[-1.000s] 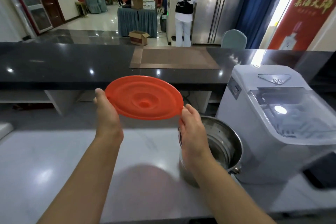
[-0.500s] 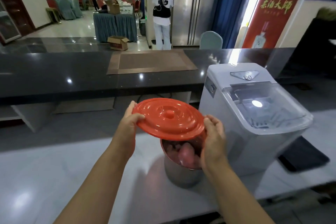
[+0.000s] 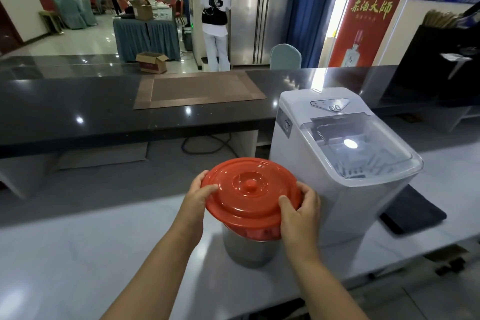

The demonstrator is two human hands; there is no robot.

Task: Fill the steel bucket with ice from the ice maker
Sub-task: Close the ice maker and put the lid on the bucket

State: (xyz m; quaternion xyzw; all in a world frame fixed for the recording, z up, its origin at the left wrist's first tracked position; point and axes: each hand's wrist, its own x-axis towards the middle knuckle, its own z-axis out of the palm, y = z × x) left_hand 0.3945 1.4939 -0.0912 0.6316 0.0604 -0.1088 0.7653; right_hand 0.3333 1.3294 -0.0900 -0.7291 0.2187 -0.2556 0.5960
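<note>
A round orange lid (image 3: 250, 193) covers the top of the steel bucket (image 3: 248, 249), which stands on the white counter (image 3: 78, 254). My left hand (image 3: 198, 199) grips the lid's left rim. At the lid's right rim, my right hand (image 3: 298, 212) holds on with its thumb on top. The bucket's inside is hidden under the lid. Just right of the bucket stands the white ice maker (image 3: 335, 163), its clear lid down.
A dark folded cloth (image 3: 413, 213) lies right of the ice maker. Behind runs a dark raised counter (image 3: 78, 109) with a brown mat (image 3: 198, 91). A person (image 3: 215, 21) stands far back at a steel fridge (image 3: 259, 15). Cables hang under the raised counter.
Both hands have brought the orange lid down from mid-air, tilted, onto the bucket's mouth. The open bucket seen earlier is now covered.
</note>
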